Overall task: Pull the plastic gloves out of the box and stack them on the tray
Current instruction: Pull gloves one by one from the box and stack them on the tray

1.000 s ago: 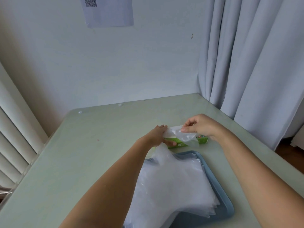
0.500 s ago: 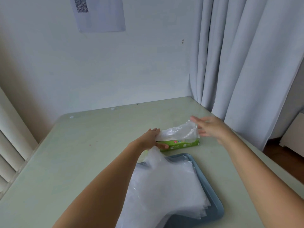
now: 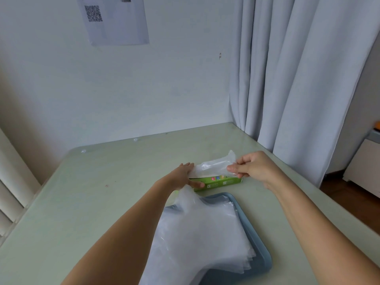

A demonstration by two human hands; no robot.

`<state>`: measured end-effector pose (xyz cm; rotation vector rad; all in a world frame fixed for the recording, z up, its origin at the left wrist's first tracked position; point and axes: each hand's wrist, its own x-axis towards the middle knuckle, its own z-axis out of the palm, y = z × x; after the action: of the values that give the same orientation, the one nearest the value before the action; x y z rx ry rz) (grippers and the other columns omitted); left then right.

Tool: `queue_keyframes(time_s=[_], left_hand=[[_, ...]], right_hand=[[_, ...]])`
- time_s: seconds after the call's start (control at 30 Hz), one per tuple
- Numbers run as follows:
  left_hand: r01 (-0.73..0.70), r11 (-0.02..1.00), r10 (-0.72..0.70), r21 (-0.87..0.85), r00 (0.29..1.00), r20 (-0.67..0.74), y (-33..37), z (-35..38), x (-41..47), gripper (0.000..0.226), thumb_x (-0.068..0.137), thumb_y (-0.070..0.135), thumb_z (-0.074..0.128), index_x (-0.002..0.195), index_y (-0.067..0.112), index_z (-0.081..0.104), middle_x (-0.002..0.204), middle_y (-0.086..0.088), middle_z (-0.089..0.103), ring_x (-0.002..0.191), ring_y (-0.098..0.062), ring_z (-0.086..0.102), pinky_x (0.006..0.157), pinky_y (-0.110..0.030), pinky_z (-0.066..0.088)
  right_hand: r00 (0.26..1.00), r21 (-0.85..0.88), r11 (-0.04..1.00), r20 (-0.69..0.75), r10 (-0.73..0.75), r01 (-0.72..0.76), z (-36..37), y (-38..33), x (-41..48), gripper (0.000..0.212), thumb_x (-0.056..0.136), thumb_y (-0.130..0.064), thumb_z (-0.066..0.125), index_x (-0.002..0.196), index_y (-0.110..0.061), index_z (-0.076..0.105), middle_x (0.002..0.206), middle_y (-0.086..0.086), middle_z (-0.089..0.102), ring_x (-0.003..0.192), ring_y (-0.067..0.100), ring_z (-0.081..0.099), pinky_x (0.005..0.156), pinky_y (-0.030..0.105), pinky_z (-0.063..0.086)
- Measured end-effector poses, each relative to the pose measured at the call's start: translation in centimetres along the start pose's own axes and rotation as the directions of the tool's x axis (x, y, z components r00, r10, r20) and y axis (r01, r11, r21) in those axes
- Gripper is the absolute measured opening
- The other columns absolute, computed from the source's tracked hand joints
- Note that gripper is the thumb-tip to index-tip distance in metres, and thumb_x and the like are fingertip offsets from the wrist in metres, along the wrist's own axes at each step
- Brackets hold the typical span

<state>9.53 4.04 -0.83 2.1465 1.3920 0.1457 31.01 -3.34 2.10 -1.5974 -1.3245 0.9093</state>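
A low green glove box (image 3: 221, 183) lies on the pale green table (image 3: 102, 192), just beyond a blue tray (image 3: 262, 243). My left hand (image 3: 182, 176) holds the box's left end, thumb on its front face and fingers over the top. A clear plastic glove (image 3: 213, 166) sticks up from the box's top. My right hand (image 3: 249, 166) pinches that glove's right end between thumb and fingers. A thick stack of clear gloves (image 3: 201, 233) lies across the tray and hangs over its near edge.
Grey curtains (image 3: 298, 79) hang along the table's right edge, close behind my right hand. A white wall with a taped paper sheet (image 3: 115, 19) stands behind the table. White furniture (image 3: 364, 167) stands on the wooden floor at the far right.
My right hand was open beside the glove half a second ago; it now pinches the glove's right end. The left hand has stayed on the box.
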Motion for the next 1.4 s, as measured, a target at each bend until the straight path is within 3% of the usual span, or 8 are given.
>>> queue_keyframes(time_s=[0.2, 0.67, 0.87, 1.07, 1.13, 1.2, 1.27, 1.4], left_hand=[[-0.008, 1.000, 0.008, -0.001, 1.000, -0.008, 0.1, 0.1, 0.0, 0.087, 0.086, 0.040, 0.067, 0.151, 0.010, 0.017, 0.157, -0.007, 0.021, 0.145, -0.021, 0.015, 0.113, -0.031, 0.015], [-0.017, 0.998, 0.017, -0.066, 1.000, 0.005, -0.2, 0.2, 0.0, 0.089, 0.085, 0.039, 0.068, 0.151, 0.010, 0.015, 0.157, -0.005, 0.019, 0.146, -0.020, 0.011, 0.114, -0.032, 0.014], [-0.026, 0.995, 0.027, -0.096, 1.000, 0.016, -0.7, 0.1, 0.7, 0.086, 0.081, 0.042, 0.071, 0.149, 0.014, 0.026, 0.152, -0.004, 0.030, 0.144, -0.024, 0.016, 0.116, -0.037, 0.019], [-0.027, 0.965, -0.015, -0.261, 0.988, -0.155, -0.5, -0.2, 1.0, 0.068, 0.083, 0.032, 0.073, 0.141, 0.014, 0.044, 0.142, -0.003, 0.042, 0.135, -0.019, 0.035, 0.111, -0.034, 0.032], [-0.160, 0.776, -0.084, -0.610, 0.932, -0.352, -0.1, -1.0, 0.5, 0.041, 0.089, 0.020, 0.066, 0.129, 0.019, 0.057, 0.142, -0.001, 0.048, 0.139, -0.017, 0.033, 0.106, -0.031, 0.036], [-0.225, 0.332, -0.171, -0.916, 0.941, -0.293, 0.5, -2.1, -0.5, 0.025, 0.095, 0.026, 0.053, 0.115, 0.016, 0.064, 0.131, -0.004, 0.057, 0.132, -0.021, 0.043, 0.100, -0.025, 0.037], [-0.093, -0.169, -0.017, -0.981, 0.996, -0.091, 1.5, -2.7, -1.8, 0.065, 0.090, 0.059, 0.043, 0.121, 0.004, 0.058, 0.132, -0.015, 0.056, 0.129, -0.032, 0.047, 0.110, -0.039, 0.032], [0.145, -0.386, 0.416, -0.911, 0.909, -0.031, 4.3, -1.4, -5.6, 0.124, 0.058, 0.088, 0.045, 0.129, -0.014, 0.047, 0.137, -0.030, 0.047, 0.123, -0.047, 0.049, 0.107, -0.062, 0.030]], right_hand=[[1.000, -0.147, 0.989, -0.017, -0.011, 0.008, 0.5, -1.3, 0.6, 0.013, 0.081, -0.012, 0.075, 0.089, -0.003, 0.073, 0.058, 0.001, 0.060, 0.038, -0.001, 0.043, 0.051, 0.011, 0.039], [0.976, -0.278, 0.943, -0.061, -0.209, 0.185, -0.6, -8.4, 1.6, 0.011, 0.081, -0.020, 0.071, 0.081, -0.010, 0.076, 0.066, 0.000, 0.063, 0.068, 0.013, 0.052, 0.067, 0.025, 0.040], [0.952, 0.130, 0.944, -0.081, -0.296, 0.304, -0.5, -10.5, 2.3, 0.021, 0.092, -0.007, 0.057, 0.073, -0.009, 0.068, 0.069, 0.000, 0.062, 0.070, 0.012, 0.056, 0.077, 0.023, 0.045], [0.925, 0.685, 0.674, -0.001, -0.379, 0.277, -0.9, -12.5, 0.3, 0.019, 0.096, -0.003, 0.047, 0.080, 0.000, 0.058, 0.085, 0.009, 0.068, 0.092, 0.024, 0.066, 0.075, 0.026, 0.055], [0.912, 0.759, 0.610, 0.051, -0.406, 0.229, -1.1, -12.8, -0.8, 0.021, 0.097, -0.004, 0.042, 0.085, 0.002, 0.057, 0.103, 0.021, 0.063, 0.107, 0.030, 0.063, 0.077, 0.029, 0.056], [0.883, 0.808, 0.556, 0.101, -0.458, 0.196, -1.3, -13.0, -2.1, 0.023, 0.095, -0.007, 0.039, 0.089, 0.005, 0.057, 0.109, 0.023, 0.063, 0.108, 0.030, 0.064, 0.080, 0.031, 0.056], [0.849, 0.857, 0.493, 0.141, -0.510, 0.153, -1.3, -13.3, -3.4, 0.021, 0.092, -0.012, 0.041, 0.091, 0.005, 0.055, 0.114, 0.024, 0.063, 0.109, 0.032, 0.063, 0.086, 0.036, 0.055], [0.810, 0.900, 0.424, 0.177, -0.559, 0.096, -0.8, -13.7, -6.0, 0.025, 0.093, -0.016, 0.042, 0.085, 0.004, 0.053, 0.126, 0.028, 0.051, 0.117, 0.037, 0.056, 0.094, 0.038, 0.052]])
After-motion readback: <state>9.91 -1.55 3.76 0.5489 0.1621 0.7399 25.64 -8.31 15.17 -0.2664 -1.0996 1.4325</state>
